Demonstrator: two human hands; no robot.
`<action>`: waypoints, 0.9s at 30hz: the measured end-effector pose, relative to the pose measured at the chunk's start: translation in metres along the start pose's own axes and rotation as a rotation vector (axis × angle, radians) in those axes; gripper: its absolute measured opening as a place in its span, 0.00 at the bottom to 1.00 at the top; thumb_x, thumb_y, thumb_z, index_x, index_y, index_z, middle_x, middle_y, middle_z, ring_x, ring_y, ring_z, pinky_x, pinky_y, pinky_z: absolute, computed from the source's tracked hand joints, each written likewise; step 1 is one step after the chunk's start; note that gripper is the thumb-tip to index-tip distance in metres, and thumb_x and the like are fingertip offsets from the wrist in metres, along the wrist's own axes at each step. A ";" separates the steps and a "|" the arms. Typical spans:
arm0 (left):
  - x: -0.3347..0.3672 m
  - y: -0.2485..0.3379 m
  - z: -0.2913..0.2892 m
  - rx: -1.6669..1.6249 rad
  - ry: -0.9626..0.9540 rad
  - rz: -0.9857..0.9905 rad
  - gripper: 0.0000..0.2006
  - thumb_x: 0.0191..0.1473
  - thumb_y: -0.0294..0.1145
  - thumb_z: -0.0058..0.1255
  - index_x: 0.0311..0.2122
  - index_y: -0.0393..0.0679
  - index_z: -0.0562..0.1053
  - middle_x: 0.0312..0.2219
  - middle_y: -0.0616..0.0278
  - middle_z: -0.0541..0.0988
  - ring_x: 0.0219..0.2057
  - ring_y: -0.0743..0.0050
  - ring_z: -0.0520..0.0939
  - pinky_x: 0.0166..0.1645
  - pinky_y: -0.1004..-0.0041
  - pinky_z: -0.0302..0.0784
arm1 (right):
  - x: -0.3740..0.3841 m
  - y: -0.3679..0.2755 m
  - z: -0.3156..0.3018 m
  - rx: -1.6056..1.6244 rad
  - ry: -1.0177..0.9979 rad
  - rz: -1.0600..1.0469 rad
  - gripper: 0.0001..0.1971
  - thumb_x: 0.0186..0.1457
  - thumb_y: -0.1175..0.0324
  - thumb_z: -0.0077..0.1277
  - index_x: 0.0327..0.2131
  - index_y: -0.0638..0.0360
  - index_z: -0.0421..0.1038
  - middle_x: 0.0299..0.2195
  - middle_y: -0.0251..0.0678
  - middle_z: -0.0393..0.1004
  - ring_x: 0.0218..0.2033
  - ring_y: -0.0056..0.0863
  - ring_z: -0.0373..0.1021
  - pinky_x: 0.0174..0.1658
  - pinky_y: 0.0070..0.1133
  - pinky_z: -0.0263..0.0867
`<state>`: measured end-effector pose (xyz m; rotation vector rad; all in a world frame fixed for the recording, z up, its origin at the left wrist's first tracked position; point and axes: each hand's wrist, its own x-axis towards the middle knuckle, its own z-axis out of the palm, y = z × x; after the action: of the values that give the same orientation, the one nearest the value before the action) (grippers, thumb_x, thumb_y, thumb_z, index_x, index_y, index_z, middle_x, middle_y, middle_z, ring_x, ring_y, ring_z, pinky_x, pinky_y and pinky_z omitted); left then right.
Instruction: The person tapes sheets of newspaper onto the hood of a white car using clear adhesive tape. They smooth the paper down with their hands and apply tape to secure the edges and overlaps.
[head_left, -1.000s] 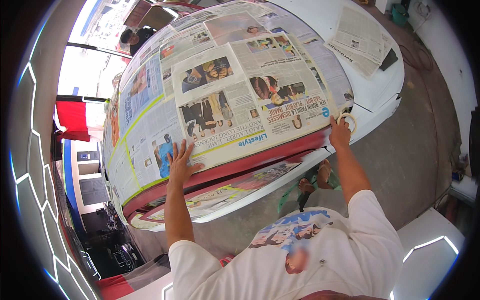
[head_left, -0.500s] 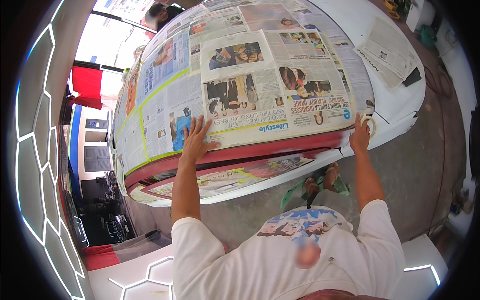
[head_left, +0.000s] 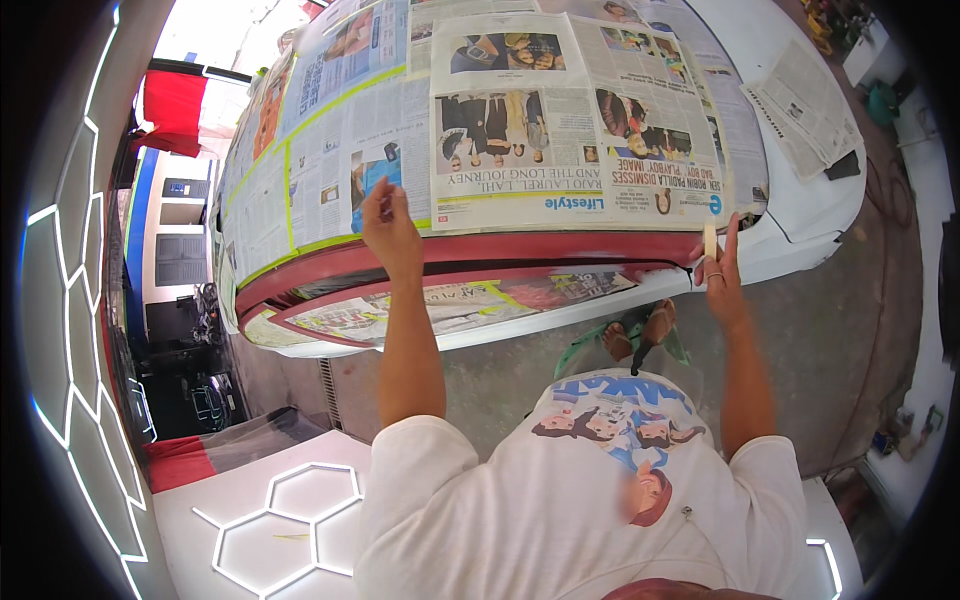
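A newspaper sheet (head_left: 500, 170) lies over the car's roof, above the red roof edge (head_left: 560, 245). My left hand (head_left: 393, 230) is raised near the sheet's lower left corner, its fingers loosely bent and apart, with nothing visible in them. At the lower right corner, my right hand (head_left: 722, 275) grips a roll of masking tape (head_left: 710, 242), seen nearly edge-on. One finger of that hand points up along the sheet's right edge, where a pale tape strip (head_left: 728, 190) runs.
Yellow-green tape (head_left: 290, 195) joins other sheets on the left. More paper covers the side window (head_left: 450, 302). A loose newspaper (head_left: 803, 110) rests on the white body panel (head_left: 800, 205) at right. A hose (head_left: 884, 250) runs along the floor.
My left hand has lifted off the newspaper. In my right hand the tape roll has turned from showing its ring to nearly edge-on. The view has shifted, and the person at the back has left it.
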<state>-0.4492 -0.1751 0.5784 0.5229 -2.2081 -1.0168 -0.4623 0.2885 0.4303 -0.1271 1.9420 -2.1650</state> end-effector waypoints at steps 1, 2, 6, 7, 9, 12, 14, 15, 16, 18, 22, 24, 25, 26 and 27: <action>-0.027 0.001 0.014 -0.163 -0.032 -0.101 0.14 0.60 0.27 0.57 0.50 0.34 0.77 0.36 0.64 0.81 0.34 0.81 0.79 0.39 0.78 0.73 | -0.007 -0.013 0.013 -0.001 -0.045 0.039 0.41 0.65 0.78 0.33 0.73 0.47 0.21 0.36 0.35 0.70 0.26 0.16 0.59 0.31 0.15 0.64; -0.058 0.009 0.031 -0.273 -0.140 -0.167 0.12 0.59 0.26 0.58 0.47 0.34 0.79 0.30 0.67 0.81 0.32 0.84 0.78 0.38 0.81 0.73 | -0.012 -0.021 0.024 -0.001 -0.089 0.079 0.42 0.64 0.78 0.33 0.72 0.47 0.20 0.35 0.35 0.70 0.26 0.17 0.59 0.32 0.16 0.63; -0.144 0.030 0.076 -0.477 -0.588 -0.509 0.12 0.59 0.26 0.58 0.48 0.35 0.79 0.31 0.65 0.82 0.33 0.82 0.81 0.38 0.80 0.73 | -0.020 -0.029 0.051 -0.077 -0.186 0.019 0.45 0.61 0.80 0.37 0.72 0.50 0.19 0.35 0.37 0.73 0.28 0.21 0.61 0.37 0.19 0.63; -0.154 0.035 0.081 -0.500 -0.626 -0.562 0.12 0.60 0.26 0.57 0.48 0.36 0.79 0.33 0.63 0.83 0.34 0.80 0.81 0.38 0.80 0.74 | -0.019 -0.028 0.051 -0.141 -0.276 -0.019 0.46 0.59 0.81 0.37 0.72 0.51 0.19 0.38 0.42 0.75 0.31 0.25 0.65 0.40 0.22 0.66; -0.162 0.041 0.092 -0.537 -0.680 -0.621 0.14 0.60 0.27 0.56 0.51 0.36 0.78 0.37 0.61 0.83 0.37 0.77 0.82 0.39 0.78 0.74 | -0.019 -0.034 0.061 -0.172 -0.314 -0.053 0.48 0.56 0.80 0.38 0.72 0.51 0.18 0.38 0.42 0.76 0.32 0.25 0.66 0.42 0.23 0.65; -0.159 0.052 0.106 -0.560 -0.789 -0.530 0.16 0.60 0.28 0.57 0.52 0.36 0.77 0.38 0.60 0.83 0.39 0.76 0.82 0.39 0.78 0.74 | -0.018 -0.042 0.056 -0.304 -0.371 -0.115 0.51 0.52 0.79 0.40 0.71 0.54 0.16 0.34 0.47 0.77 0.27 0.35 0.68 0.41 0.26 0.67; -0.154 0.063 0.107 -0.534 -0.832 -0.528 0.17 0.60 0.29 0.58 0.53 0.35 0.76 0.39 0.59 0.83 0.40 0.77 0.82 0.39 0.78 0.74 | -0.020 -0.044 0.056 -0.350 -0.375 -0.148 0.52 0.49 0.79 0.41 0.71 0.54 0.19 0.33 0.50 0.77 0.29 0.43 0.71 0.42 0.29 0.68; -0.153 0.065 0.107 -0.520 -0.848 -0.529 0.18 0.60 0.29 0.58 0.53 0.34 0.76 0.39 0.59 0.83 0.40 0.78 0.81 0.40 0.78 0.74 | -0.020 -0.046 0.058 -0.375 -0.381 -0.172 0.52 0.48 0.79 0.41 0.72 0.54 0.20 0.33 0.50 0.77 0.29 0.45 0.71 0.42 0.30 0.68; -0.156 0.065 0.109 -0.492 -0.881 -0.483 0.18 0.59 0.30 0.59 0.53 0.34 0.76 0.39 0.59 0.83 0.40 0.78 0.81 0.40 0.78 0.74 | -0.020 -0.049 0.059 -0.401 -0.392 -0.196 0.52 0.47 0.79 0.41 0.72 0.54 0.21 0.33 0.50 0.77 0.30 0.47 0.72 0.42 0.32 0.69; -0.159 0.060 0.109 -0.415 -0.919 -0.386 0.19 0.59 0.31 0.60 0.52 0.32 0.76 0.38 0.59 0.84 0.38 0.80 0.80 0.39 0.78 0.74 | -0.022 -0.061 0.063 -0.509 -0.434 -0.091 0.52 0.46 0.79 0.42 0.72 0.54 0.23 0.34 0.50 0.78 0.31 0.51 0.73 0.42 0.36 0.69; -0.170 0.060 0.114 -0.378 -0.918 -0.390 0.13 0.58 0.31 0.60 0.42 0.31 0.79 0.29 0.63 0.82 0.29 0.83 0.77 0.34 0.78 0.73 | -0.024 -0.072 0.070 -0.572 -0.495 -0.041 0.52 0.46 0.79 0.43 0.72 0.56 0.26 0.33 0.50 0.77 0.32 0.54 0.73 0.40 0.39 0.69; -0.169 0.070 0.105 -0.340 -0.825 -0.357 0.11 0.58 0.31 0.60 0.39 0.32 0.80 0.27 0.64 0.82 0.28 0.84 0.76 0.33 0.78 0.72 | -0.021 -0.078 0.077 -0.605 -0.523 -0.064 0.51 0.47 0.78 0.45 0.73 0.53 0.30 0.32 0.50 0.77 0.32 0.53 0.73 0.40 0.39 0.69; -0.169 0.071 0.098 -0.323 -0.780 -0.342 0.10 0.58 0.31 0.60 0.38 0.33 0.80 0.26 0.65 0.81 0.27 0.85 0.75 0.32 0.78 0.71 | -0.019 -0.081 0.082 -0.624 -0.536 -0.073 0.50 0.48 0.78 0.46 0.73 0.52 0.32 0.31 0.50 0.77 0.31 0.53 0.73 0.39 0.38 0.69; -0.168 0.066 0.091 -0.303 -0.729 -0.346 0.10 0.58 0.31 0.59 0.38 0.33 0.80 0.26 0.65 0.81 0.27 0.85 0.74 0.32 0.78 0.70 | -0.016 -0.084 0.086 -0.607 -0.546 -0.113 0.47 0.49 0.77 0.47 0.72 0.51 0.38 0.30 0.49 0.77 0.31 0.52 0.73 0.39 0.38 0.69; -0.167 0.059 0.083 -0.282 -0.680 -0.350 0.10 0.58 0.31 0.59 0.38 0.33 0.80 0.26 0.65 0.81 0.26 0.86 0.74 0.31 0.78 0.70 | -0.013 -0.087 0.090 -0.589 -0.554 -0.151 0.45 0.49 0.76 0.48 0.72 0.50 0.43 0.30 0.49 0.77 0.31 0.51 0.73 0.39 0.37 0.69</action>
<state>-0.3926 0.0031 0.5188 0.4888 -2.5205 -1.8837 -0.4403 0.2121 0.5282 -0.8870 2.1741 -1.3411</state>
